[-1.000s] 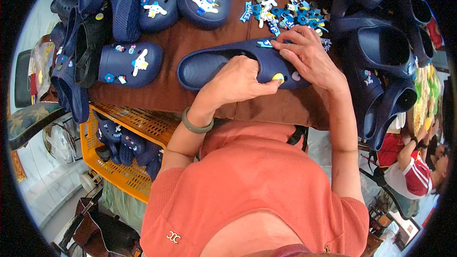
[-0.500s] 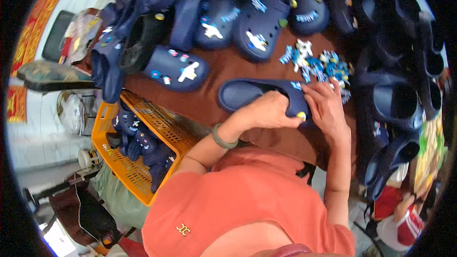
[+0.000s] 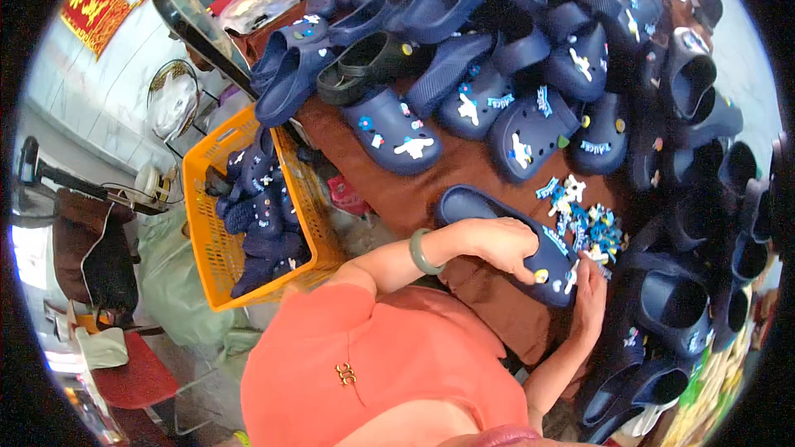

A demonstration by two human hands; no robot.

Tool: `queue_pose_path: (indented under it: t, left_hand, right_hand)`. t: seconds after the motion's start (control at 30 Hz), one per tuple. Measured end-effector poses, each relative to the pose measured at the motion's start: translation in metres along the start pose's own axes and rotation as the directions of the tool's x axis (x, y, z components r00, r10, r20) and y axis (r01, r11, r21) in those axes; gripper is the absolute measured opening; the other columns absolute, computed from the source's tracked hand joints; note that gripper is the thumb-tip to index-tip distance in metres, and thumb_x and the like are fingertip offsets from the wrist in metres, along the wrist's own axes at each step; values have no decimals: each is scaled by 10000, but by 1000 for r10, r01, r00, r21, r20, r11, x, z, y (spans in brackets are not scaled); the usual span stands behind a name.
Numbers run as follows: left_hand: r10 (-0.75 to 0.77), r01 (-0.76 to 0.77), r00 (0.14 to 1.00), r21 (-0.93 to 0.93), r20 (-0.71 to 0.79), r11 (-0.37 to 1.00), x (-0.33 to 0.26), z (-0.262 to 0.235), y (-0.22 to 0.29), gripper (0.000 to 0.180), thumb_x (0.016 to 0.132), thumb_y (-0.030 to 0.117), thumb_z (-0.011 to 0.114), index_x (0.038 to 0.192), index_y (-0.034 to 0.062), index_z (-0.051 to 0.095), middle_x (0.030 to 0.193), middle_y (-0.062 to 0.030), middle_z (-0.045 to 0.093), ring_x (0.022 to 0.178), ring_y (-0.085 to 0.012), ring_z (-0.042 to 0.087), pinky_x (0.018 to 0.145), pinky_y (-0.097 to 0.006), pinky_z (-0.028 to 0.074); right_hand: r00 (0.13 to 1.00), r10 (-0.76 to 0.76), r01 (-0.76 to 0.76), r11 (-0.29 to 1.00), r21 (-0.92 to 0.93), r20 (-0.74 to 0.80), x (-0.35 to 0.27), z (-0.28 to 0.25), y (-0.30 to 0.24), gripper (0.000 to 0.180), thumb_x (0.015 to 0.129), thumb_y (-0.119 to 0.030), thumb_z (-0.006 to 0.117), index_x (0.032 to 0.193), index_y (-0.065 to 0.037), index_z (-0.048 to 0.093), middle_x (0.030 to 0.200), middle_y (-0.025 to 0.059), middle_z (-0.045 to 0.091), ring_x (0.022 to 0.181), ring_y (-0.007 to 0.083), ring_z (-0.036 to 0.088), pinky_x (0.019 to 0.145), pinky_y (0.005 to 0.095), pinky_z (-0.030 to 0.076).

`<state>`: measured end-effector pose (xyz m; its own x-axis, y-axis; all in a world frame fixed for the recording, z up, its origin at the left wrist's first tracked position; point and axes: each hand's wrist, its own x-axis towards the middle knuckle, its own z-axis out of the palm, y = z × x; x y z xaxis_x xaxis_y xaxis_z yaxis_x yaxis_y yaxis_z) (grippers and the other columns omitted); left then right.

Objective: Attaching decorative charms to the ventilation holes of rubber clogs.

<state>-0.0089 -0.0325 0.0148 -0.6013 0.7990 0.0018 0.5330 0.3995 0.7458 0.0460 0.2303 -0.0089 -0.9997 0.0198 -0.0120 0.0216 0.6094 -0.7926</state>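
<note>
A navy clog [image 3: 549,258] lies on the brown cloth, its heel pointing away to the left and its toe near me. My left hand [image 3: 501,244], below a green bangle, grips it with fingers inside the opening and thumb by a round yellow charm [image 3: 542,276]. At the toe's right edge, my right hand [image 3: 590,288] has its fingers closed about a white charm [image 3: 571,276]; its exact hold is partly hidden. A light blue lettered charm [image 3: 552,240] sits on the clog's upper. Beyond my right fingers is a pile of blue and white charms [image 3: 600,236].
Decorated navy clogs [image 3: 393,132] crowd the far side of the brown cloth [image 3: 484,294]. More clogs [image 3: 675,298] are stacked along the right. An orange basket [image 3: 201,236] holding clogs stands at my left. A red chair [image 3: 137,372] is at the lower left.
The view has swung, shifting the scene. My right hand has drawn back from over the toe to its right edge, uncovering charms there. My left hand still grips the clog.
</note>
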Motion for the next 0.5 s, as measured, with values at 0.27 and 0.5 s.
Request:
queue_pose_path:
  t: [0.27,0.5]
  left_hand:
    - [43,-41,966,12,-256,999,-19,-66,35,426,822,352,694,776,-38,530,754,-225,566,716,-323,583,646,-433,430]
    - [249,-233,828,95,-503,968,27,-171,51,397,826,283,695,1104,5,636,920,-127,687,842,-172,636,809,-342,491]
  right_hand:
    - [952,230,-7,673,739,-201,-2,4,-5,625,1016,-496,309,1176,37,594,1095,119,627,1000,199,579,891,321,435]
    - [972,183,-9,663,748,-151,7,17,10,437,1009,-379,446,1071,14,625,891,56,654,803,146,599,728,267,457]
